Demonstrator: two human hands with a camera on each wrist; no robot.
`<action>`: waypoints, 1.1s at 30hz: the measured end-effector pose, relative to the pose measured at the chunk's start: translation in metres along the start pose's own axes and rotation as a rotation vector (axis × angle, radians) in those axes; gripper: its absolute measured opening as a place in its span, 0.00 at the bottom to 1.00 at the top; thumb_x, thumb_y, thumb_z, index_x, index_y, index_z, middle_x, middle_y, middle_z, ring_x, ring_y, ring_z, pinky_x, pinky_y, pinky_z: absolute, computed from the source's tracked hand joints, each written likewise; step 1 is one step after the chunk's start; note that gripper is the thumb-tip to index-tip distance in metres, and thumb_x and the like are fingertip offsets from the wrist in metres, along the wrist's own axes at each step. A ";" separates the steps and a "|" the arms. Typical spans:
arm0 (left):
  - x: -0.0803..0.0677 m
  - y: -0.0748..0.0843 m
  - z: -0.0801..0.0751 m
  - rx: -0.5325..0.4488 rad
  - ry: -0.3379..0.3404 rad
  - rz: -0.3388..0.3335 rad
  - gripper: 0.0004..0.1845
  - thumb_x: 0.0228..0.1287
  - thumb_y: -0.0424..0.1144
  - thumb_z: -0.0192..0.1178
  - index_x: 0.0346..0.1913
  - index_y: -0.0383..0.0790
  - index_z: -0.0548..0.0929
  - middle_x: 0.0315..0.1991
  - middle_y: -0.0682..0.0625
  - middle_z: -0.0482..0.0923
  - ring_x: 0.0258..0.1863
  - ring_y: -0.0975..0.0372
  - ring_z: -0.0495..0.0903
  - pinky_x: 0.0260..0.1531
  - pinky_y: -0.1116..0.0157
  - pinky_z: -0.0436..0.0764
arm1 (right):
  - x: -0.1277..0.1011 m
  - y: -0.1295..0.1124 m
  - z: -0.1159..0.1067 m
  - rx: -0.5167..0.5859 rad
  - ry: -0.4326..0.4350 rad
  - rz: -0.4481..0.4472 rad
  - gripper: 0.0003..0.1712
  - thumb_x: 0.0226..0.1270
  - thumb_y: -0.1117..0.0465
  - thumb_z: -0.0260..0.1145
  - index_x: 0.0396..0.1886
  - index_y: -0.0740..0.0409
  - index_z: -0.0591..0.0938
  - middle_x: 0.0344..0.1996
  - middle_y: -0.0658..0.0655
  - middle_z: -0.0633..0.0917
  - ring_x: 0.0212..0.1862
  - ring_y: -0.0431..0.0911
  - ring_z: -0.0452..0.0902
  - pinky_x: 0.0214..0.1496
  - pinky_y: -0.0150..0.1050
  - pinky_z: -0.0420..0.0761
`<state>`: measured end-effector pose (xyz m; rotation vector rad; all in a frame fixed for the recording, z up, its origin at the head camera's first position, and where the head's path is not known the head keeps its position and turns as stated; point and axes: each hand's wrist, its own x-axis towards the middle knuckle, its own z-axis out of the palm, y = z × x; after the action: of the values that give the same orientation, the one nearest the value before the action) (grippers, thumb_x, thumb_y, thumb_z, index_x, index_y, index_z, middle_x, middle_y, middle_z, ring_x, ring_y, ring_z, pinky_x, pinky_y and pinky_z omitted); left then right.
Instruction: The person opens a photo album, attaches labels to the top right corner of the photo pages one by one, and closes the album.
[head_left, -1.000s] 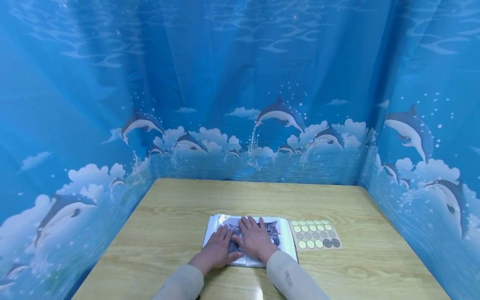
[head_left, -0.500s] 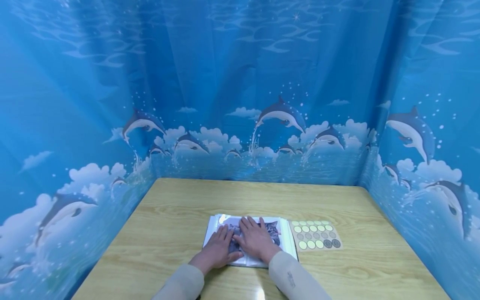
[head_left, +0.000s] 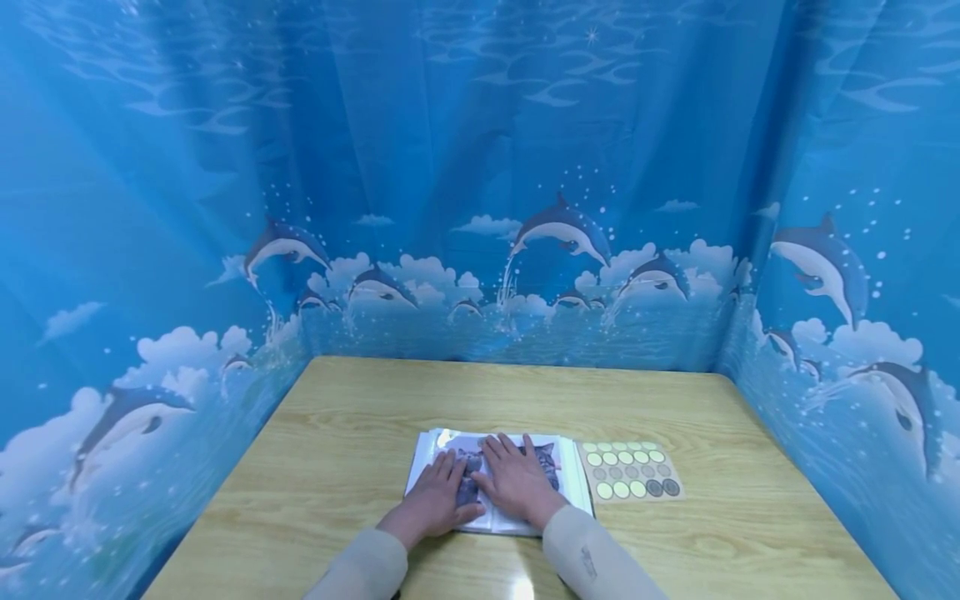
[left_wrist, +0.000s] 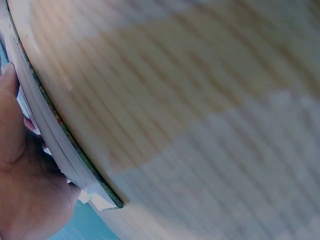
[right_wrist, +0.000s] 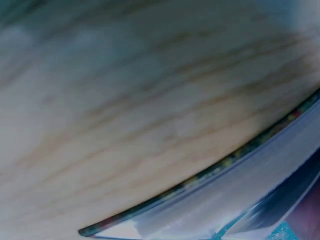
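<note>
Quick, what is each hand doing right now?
Left hand: open, flat on the photo album.
Right hand: open, fingers spread, pressing the album's cat picture.

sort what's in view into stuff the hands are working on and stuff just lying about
In hand:
left hand and right hand, both flat on the photo album, over its cat picture

Lying about:
dot sticker sheet, beside the album
wooden table

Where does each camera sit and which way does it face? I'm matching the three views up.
Head: worn high, faces forward and down at the table; both hands, left hand and right hand, lie flat on a photo album beside a sticker sheet.
Left wrist: sits low, looks along the tabletop at the album's edge; palm shows.
Right wrist: low, blurred tabletop and album edge; barely any hand visible.
Shared: album and table.
</note>
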<state>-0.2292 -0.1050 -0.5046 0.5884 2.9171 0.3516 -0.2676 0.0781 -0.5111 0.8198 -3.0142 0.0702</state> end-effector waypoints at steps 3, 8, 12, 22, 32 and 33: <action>0.000 0.000 -0.001 -0.004 -0.003 -0.002 0.48 0.66 0.67 0.53 0.74 0.29 0.60 0.75 0.30 0.50 0.75 0.39 0.49 0.72 0.44 0.55 | 0.001 0.001 0.002 -0.001 0.008 0.003 0.39 0.78 0.35 0.37 0.76 0.53 0.63 0.75 0.56 0.62 0.76 0.54 0.53 0.74 0.64 0.47; -0.001 0.001 -0.001 -0.006 0.001 0.003 0.48 0.66 0.66 0.54 0.74 0.29 0.60 0.75 0.30 0.50 0.75 0.39 0.50 0.72 0.44 0.55 | 0.002 0.001 0.004 0.012 0.021 0.013 0.39 0.78 0.35 0.38 0.76 0.53 0.63 0.75 0.56 0.63 0.76 0.55 0.53 0.75 0.64 0.47; -0.001 0.001 -0.001 0.000 0.013 0.013 0.48 0.66 0.66 0.54 0.73 0.28 0.61 0.75 0.29 0.51 0.74 0.39 0.51 0.71 0.44 0.57 | 0.004 0.001 0.004 0.022 0.027 0.024 0.38 0.78 0.35 0.38 0.76 0.53 0.63 0.75 0.57 0.63 0.76 0.55 0.53 0.75 0.64 0.47; -0.001 0.003 -0.003 -0.005 0.015 0.014 0.49 0.66 0.66 0.54 0.73 0.28 0.61 0.74 0.29 0.52 0.74 0.39 0.51 0.71 0.44 0.57 | 0.010 0.001 0.005 0.023 0.020 0.042 0.38 0.77 0.34 0.39 0.75 0.52 0.65 0.75 0.57 0.63 0.76 0.56 0.53 0.75 0.64 0.48; -0.001 0.003 -0.004 0.008 0.025 0.020 0.48 0.66 0.65 0.55 0.73 0.27 0.60 0.74 0.29 0.53 0.73 0.38 0.52 0.70 0.43 0.58 | 0.017 0.000 0.003 0.035 0.027 0.031 0.38 0.78 0.35 0.40 0.73 0.54 0.69 0.73 0.57 0.66 0.75 0.55 0.54 0.75 0.63 0.48; -0.001 0.002 -0.003 0.007 0.024 0.020 0.48 0.66 0.65 0.55 0.73 0.27 0.60 0.74 0.29 0.53 0.73 0.38 0.52 0.70 0.43 0.58 | 0.017 0.000 0.003 0.036 0.026 0.030 0.37 0.78 0.35 0.40 0.73 0.54 0.69 0.73 0.57 0.67 0.75 0.55 0.55 0.75 0.63 0.48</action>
<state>-0.2284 -0.1036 -0.5009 0.6184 2.9384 0.3527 -0.2825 0.0688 -0.5138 0.7707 -3.0096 0.1342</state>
